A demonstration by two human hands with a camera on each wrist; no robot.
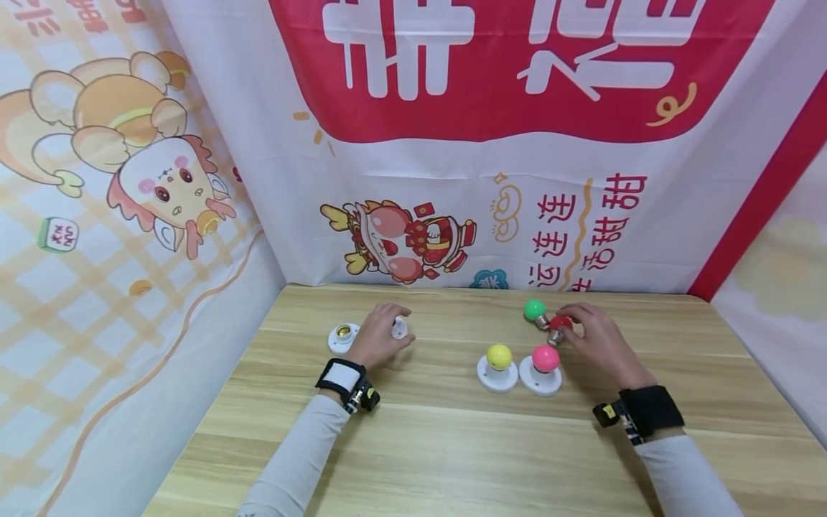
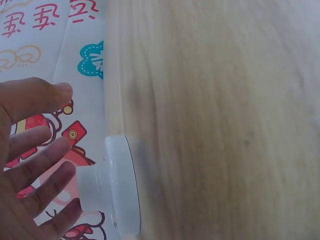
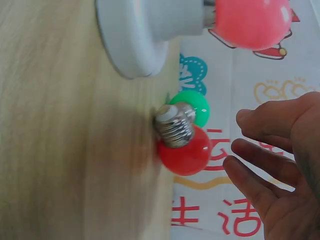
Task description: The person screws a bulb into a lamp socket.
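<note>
My left hand [image 1: 377, 336] is at the left, fingers spread and thumb apart, above a white lamp socket [image 2: 122, 185] that stands on the table. In the left wrist view its fingertips are right by the socket's neck. Beside it sits another white socket [image 1: 338, 345] with a brass-coloured inside. My right hand [image 1: 601, 345] reaches over a red bulb [image 3: 185, 157] lying on its side, its metal screw base showing. The right wrist view shows a gap between these fingers and the bulb. A green bulb [image 1: 534, 309] lies against the red one.
Nearer the table's middle, a yellow bulb [image 1: 499, 356] and a pink bulb [image 1: 545, 357] stand upright in two white sockets placed side by side. Printed cloth [image 1: 452, 165] hangs along the back edge of the wooden table [image 1: 439, 452], and more cloth covers the sides.
</note>
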